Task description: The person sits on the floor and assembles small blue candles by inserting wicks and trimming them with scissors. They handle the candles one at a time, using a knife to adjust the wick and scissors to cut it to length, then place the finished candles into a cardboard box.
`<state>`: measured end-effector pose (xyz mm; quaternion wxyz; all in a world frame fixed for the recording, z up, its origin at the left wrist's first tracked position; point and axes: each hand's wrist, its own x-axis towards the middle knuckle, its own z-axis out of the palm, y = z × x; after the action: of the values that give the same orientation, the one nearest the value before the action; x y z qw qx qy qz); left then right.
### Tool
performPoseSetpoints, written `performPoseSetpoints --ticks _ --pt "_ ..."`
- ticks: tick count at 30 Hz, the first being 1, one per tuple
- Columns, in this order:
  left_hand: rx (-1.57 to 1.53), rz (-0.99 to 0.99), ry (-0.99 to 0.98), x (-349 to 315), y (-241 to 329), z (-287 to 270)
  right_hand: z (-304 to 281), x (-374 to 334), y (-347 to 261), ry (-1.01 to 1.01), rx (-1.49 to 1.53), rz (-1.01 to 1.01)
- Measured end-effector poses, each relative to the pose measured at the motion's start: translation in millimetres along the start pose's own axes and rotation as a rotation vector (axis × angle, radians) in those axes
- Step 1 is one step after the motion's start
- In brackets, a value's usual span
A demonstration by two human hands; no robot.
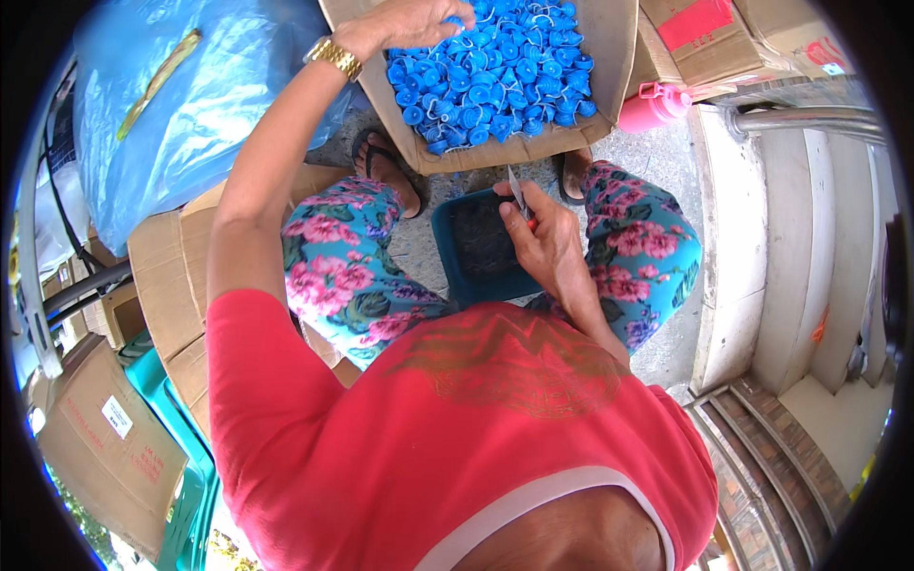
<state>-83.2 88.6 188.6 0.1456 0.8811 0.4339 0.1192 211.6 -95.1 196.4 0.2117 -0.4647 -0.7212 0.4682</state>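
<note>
A cardboard box (419,157) in front of me holds a heap of small blue cone-shaped plastic pieces (505,86), with thin pale strands among them. Over the far left of that heap, my left hand (419,21) reaches in with curled fingers. Its fingertips are down at the pieces, and whatever they pinch is too small to make out. A small knife (516,190) is in my right hand (552,238), its blade pointing up toward the near edge of the box. Below the blade, between my knees, a dark teal plastic tub (447,252) sits on the floor.
Blue plastic sheeting (190,114) covers things at the left, beside more cardboard (162,266) and a green plastic chair (190,476). A pink bottle (652,107) stands right of the box near other cartons (714,48). Pale steps (790,257) and a metal rail (809,119) are at the right.
</note>
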Motion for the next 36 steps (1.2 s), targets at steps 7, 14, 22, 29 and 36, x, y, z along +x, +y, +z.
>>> performPoseSetpoints --ticks 7,14,22,29,36 --pt "0.048 -0.104 0.006 -54 118 -28 -55 -33 -90 -0.052 0.043 -0.584" --pt "-0.449 -0.558 0.009 -80 237 6 -89 -118 -184 -0.502 -0.412 -1.003" --pt "-0.133 -0.784 -0.147 -105 202 168 -76 -144 -201 -0.583 -0.437 -1.245" --pt "0.319 -0.816 -0.22 -94 200 166 -79 -140 -197 -0.641 -0.45 -1.289" --pt "0.304 -0.704 -0.209 -89 173 207 -56 -66 -132 -0.326 -0.328 -0.716"
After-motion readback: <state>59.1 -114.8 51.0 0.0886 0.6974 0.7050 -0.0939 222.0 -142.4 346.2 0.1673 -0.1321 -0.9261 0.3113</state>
